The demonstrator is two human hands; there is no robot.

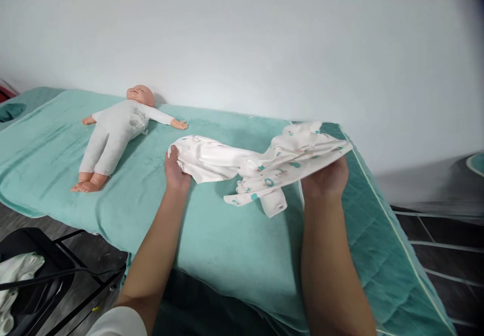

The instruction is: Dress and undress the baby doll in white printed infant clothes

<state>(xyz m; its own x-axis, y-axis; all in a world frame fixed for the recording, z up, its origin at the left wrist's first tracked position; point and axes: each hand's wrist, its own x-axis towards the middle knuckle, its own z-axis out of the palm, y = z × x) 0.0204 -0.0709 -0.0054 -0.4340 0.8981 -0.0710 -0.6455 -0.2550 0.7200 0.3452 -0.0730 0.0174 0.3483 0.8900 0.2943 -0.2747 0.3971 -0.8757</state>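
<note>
Both hands grip a white baby garment (260,162) with teal print, stretched between them above the right half of the bed (227,245) (a padded surface under a teal cover). The left hand (174,172) clamps the plain white end, the right hand (325,177) holds the printed end from beneath, near the bed's far right corner. A baby doll (115,131) in a white suit lies face up towards the far left edge, well apart from the garment.
</note>
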